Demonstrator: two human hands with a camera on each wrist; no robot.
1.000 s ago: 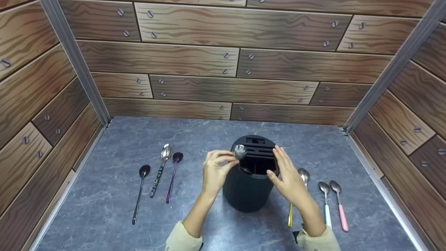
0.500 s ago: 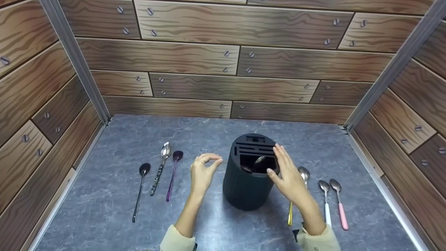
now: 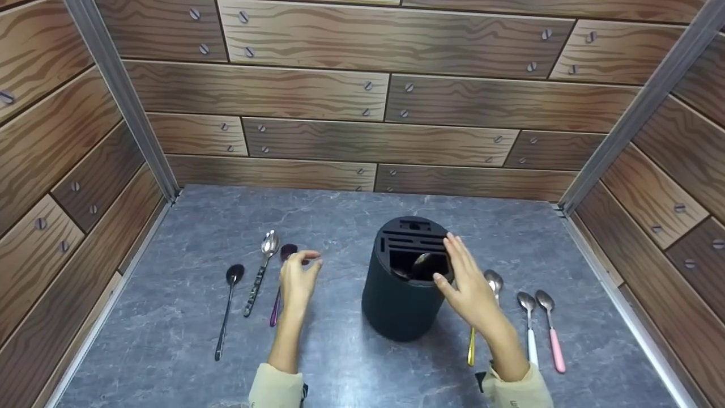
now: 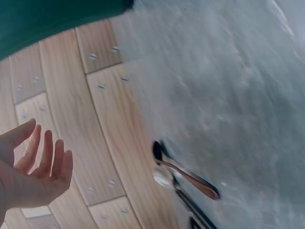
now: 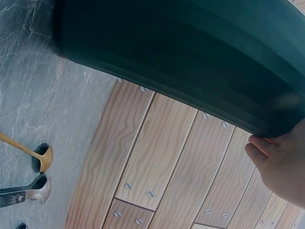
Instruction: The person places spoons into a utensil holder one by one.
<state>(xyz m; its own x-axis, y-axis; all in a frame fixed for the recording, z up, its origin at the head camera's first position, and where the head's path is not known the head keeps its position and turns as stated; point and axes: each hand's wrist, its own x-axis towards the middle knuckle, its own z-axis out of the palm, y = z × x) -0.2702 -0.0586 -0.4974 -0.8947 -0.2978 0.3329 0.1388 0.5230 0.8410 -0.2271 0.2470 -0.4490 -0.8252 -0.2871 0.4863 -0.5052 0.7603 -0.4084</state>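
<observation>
A dark cylindrical utensil holder (image 3: 401, 311) stands upright, with slots in its top and an open compartment near the front. A silver spoon (image 3: 422, 260) lies inside that compartment, with another spoon bowl beside it. My right hand (image 3: 470, 289) rests on the holder's right rim, fingers extended and thumb at the front edge. My left hand (image 3: 297, 280) holds nothing; it hovers over the purple spoon (image 3: 275, 314), hiding part of its handle, with thumb and fingers apart. Left of it lie a silver spoon with a patterned handle (image 3: 256, 289) and a black spoon (image 3: 225, 323).
Right of the holder lie a yellow-handled spoon (image 3: 472, 345), partly behind my right arm, a white-handled spoon (image 3: 531, 340) and a pink-handled spoon (image 3: 557, 351). Wood-patterned walls (image 3: 317, 96) enclose the grey tabletop (image 3: 340, 215) at the back and sides.
My left hand has released a spoon into the holder's compartment and moved left, away from the holder to above the purple spoon. My right hand has stayed on the rim.
</observation>
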